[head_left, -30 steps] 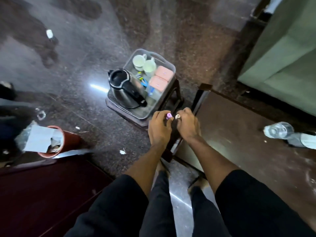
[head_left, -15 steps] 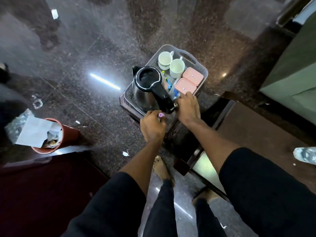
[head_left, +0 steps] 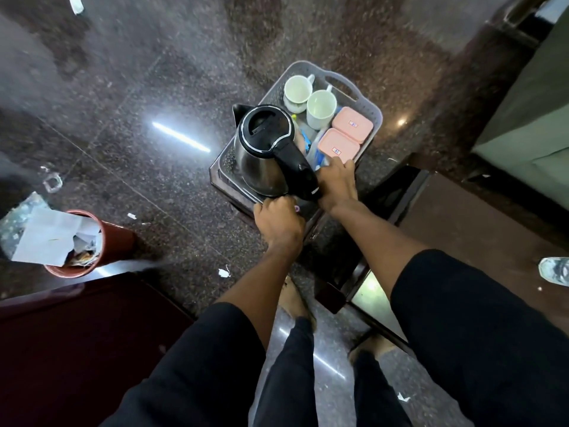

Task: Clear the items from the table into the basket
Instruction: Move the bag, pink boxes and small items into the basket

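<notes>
A grey plastic basket (head_left: 368,97) is seen just above the centre of the frame, set on a dark stool (head_left: 215,177) over a speckled stone floor (head_left: 154,87). Inside it, a steel kettle (head_left: 261,152) with a black lid and handle is stood upright at the left end (its handle is pointed toward the lower right). 2 white cups (head_left: 309,98) are placed side by side at the basket's upper end, and 2 pink lidded boxes (head_left: 345,137) are laid next to each other along its right side. Some blue and clear items are wedged between the kettle and the boxes, too hidden to be named.

The left hand (head_left: 278,224) is held at the near edge of the basket, just below the kettle's base, with its fingers curled into a fist around a small object with a purple tip (head_left: 296,208); what the object is cannot be told. The right hand (head_left: 337,180) is placed at the basket's near right corner, beside the kettle handle, with its fingertips (head_left: 338,163) touching the nearer pink box. Whether anything is held in its fingers cannot be told, since they are partly hidden.

A brown table (head_left: 462,229) is seen at the right of the frame, and a clear plastic bottle (head_left: 554,271) is lying on it at the right edge. A reddish bin (head_left: 117,241) stuffed with paper is stood at the left.
</notes>
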`<state>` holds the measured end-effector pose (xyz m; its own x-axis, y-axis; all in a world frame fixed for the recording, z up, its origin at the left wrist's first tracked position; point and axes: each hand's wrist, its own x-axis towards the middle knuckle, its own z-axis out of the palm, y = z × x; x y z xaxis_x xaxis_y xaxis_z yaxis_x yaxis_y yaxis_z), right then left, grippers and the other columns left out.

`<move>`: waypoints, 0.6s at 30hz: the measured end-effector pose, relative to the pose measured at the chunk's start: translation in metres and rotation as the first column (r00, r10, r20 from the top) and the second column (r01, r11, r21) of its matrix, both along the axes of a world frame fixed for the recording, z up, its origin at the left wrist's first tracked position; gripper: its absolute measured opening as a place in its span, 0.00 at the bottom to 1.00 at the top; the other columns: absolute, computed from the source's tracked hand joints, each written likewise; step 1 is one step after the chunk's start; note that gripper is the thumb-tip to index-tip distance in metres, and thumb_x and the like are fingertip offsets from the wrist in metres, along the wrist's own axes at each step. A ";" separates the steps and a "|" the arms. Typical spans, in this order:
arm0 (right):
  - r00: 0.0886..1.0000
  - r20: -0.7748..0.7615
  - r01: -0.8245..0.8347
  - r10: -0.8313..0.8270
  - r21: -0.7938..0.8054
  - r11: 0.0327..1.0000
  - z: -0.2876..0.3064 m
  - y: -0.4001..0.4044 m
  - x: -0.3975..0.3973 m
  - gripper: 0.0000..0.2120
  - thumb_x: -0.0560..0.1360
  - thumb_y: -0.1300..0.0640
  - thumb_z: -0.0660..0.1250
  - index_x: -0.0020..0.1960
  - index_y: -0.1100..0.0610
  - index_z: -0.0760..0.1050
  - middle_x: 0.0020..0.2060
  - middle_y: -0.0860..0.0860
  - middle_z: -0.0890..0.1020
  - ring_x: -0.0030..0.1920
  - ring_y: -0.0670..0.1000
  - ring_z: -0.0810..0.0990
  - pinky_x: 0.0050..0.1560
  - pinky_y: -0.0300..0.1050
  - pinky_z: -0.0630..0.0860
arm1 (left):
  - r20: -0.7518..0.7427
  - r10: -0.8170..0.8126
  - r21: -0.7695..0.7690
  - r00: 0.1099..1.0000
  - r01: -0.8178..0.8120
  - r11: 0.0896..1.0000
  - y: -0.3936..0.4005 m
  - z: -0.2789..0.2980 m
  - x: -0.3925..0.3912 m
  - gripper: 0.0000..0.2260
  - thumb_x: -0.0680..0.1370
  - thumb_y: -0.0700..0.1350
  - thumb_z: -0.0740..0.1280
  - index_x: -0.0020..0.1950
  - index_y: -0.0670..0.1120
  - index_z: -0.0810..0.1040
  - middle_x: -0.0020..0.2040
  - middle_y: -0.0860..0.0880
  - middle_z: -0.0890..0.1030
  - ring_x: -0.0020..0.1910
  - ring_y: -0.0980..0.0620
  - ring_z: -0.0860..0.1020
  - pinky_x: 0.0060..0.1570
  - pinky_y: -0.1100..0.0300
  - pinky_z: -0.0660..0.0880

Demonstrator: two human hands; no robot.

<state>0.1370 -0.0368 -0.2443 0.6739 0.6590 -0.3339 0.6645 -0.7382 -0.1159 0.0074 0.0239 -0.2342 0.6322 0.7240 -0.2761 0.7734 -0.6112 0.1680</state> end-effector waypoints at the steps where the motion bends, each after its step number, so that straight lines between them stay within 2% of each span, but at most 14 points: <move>1: 1.000 0.002 0.009 -0.009 0.009 1.000 -0.001 -0.001 0.001 0.09 0.70 0.50 0.72 0.47 0.52 0.85 0.46 0.53 0.83 0.57 0.59 0.74 0.45 0.49 0.52 | -0.007 -0.001 0.006 1.000 0.001 1.000 0.000 0.000 0.002 0.07 0.74 0.49 0.69 0.47 0.50 0.86 0.44 0.47 0.86 0.51 0.43 0.81 0.53 0.51 0.68; 3: 0.999 -0.015 0.033 -0.032 0.045 0.998 0.003 -0.007 0.001 0.11 0.68 0.48 0.68 0.46 0.50 0.84 0.44 0.52 0.82 0.55 0.59 0.73 0.43 0.47 0.47 | -0.024 -0.020 0.021 0.999 0.021 1.000 -0.001 0.001 0.004 0.08 0.76 0.50 0.69 0.48 0.50 0.86 0.46 0.47 0.86 0.53 0.43 0.81 0.53 0.51 0.68; 4: 0.998 -0.032 0.057 -0.054 0.083 0.995 0.005 -0.010 0.002 0.12 0.68 0.48 0.66 0.46 0.49 0.84 0.44 0.52 0.81 0.54 0.60 0.74 0.43 0.47 0.49 | -0.030 -0.024 0.022 0.999 0.024 0.999 0.000 0.002 0.005 0.08 0.76 0.50 0.69 0.49 0.50 0.86 0.46 0.47 0.86 0.53 0.43 0.82 0.54 0.51 0.68; 7: 0.982 -0.133 0.163 -0.136 0.224 0.961 0.010 -0.020 0.003 0.13 0.69 0.48 0.70 0.50 0.50 0.86 0.44 0.56 0.80 0.53 0.60 0.75 0.49 0.47 0.67 | -0.038 -0.014 -0.004 0.999 0.014 1.000 0.001 0.009 0.006 0.08 0.75 0.51 0.69 0.49 0.50 0.85 0.46 0.47 0.87 0.53 0.44 0.82 0.53 0.52 0.67; 10: 0.949 -0.207 0.292 -0.236 0.303 0.907 0.024 -0.029 -0.002 0.13 0.72 0.46 0.71 0.53 0.51 0.86 0.47 0.54 0.81 0.53 0.54 0.75 0.47 0.43 0.73 | -0.030 0.006 -0.010 1.000 -0.006 1.000 -0.002 0.022 0.003 0.09 0.74 0.53 0.69 0.49 0.51 0.86 0.45 0.48 0.86 0.52 0.44 0.83 0.54 0.52 0.68; 14: 0.954 -0.200 0.275 -0.222 0.301 0.913 0.060 -0.045 -0.016 0.11 0.73 0.54 0.70 0.54 0.53 0.85 0.50 0.56 0.81 0.58 0.57 0.76 0.50 0.48 0.79 | -0.011 0.030 -0.040 0.999 -0.030 0.999 -0.013 0.053 -0.001 0.09 0.73 0.51 0.71 0.49 0.50 0.87 0.49 0.48 0.86 0.52 0.44 0.83 0.56 0.52 0.72; 18: 0.932 -0.246 0.321 -0.267 0.210 0.924 0.086 -0.075 -0.031 0.14 0.71 0.59 0.70 0.55 0.49 0.85 0.51 0.54 0.78 0.56 0.57 0.79 0.52 0.47 0.80 | 0.046 0.012 -0.133 0.999 -0.006 0.991 -0.045 0.093 -0.005 0.07 0.72 0.49 0.73 0.49 0.52 0.86 0.52 0.49 0.84 0.52 0.43 0.83 0.56 0.52 0.78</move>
<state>0.1064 -0.1118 -0.1580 0.7818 0.5202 -0.3436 0.3625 -0.8277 -0.4284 0.0023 -0.0208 -0.1413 0.6402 0.6885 -0.3407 0.7682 -0.5744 0.2828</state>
